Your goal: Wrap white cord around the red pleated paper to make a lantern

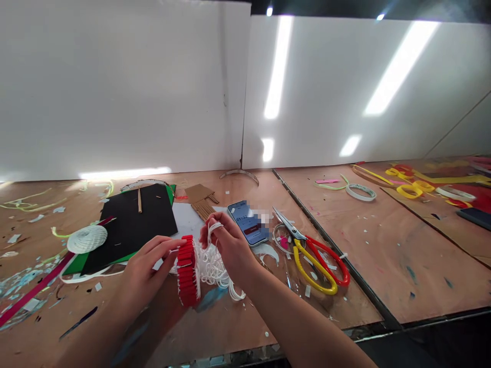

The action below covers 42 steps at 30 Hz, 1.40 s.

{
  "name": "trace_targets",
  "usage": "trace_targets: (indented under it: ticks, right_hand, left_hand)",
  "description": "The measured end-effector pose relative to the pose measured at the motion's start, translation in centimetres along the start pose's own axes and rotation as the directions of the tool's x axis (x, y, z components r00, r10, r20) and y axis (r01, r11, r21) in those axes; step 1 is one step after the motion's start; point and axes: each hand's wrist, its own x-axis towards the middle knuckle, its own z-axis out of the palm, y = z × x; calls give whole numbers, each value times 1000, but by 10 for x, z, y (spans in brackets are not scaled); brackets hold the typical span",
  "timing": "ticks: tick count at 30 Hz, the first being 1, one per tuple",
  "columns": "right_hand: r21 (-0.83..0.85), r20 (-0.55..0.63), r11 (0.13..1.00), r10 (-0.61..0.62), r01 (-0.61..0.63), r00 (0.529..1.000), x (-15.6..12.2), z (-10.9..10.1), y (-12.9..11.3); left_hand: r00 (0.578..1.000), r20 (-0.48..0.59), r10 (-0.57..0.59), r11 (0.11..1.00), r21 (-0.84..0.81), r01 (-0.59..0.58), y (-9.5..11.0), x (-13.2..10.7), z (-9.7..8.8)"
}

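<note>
Bright scene; strip-light glare (pixel 278 66) on white panels (pixel 337 102); wide-angle bending at edges; shadows faint.

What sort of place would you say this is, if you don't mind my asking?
Probably a craft workshop: a plywood workbench strewn with paper scraps, red-and-yellow-handled scissors and looped white cord.

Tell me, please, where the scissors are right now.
In the head view, the scissors lie on the bench right of the phone and the right hand.
</note>
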Motion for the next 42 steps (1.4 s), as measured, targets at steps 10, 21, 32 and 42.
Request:
trace_targets:
  ticks: [10,21,32,42]
  right_hand:
    - [-887,390,269,-2,376,921,-2,-19,-2]
    - [42,-26,999,-5,6,1000,2,-2,4]
    - [-704,199,681,-81,200,977,-3,-8,0]
    - [-711,177,677,-86,188,980,2,-15,-5]
  left_hand:
    - [1000,-8,-4,999,47,4,2,4,-2]
    - [999,-17,-50,998,45,51,-5,0,-5]
    - [774,-182,-607,762,-412,500,8,9,-10]
    - [822,-408,-398,894,27,447,-21,8,-20]
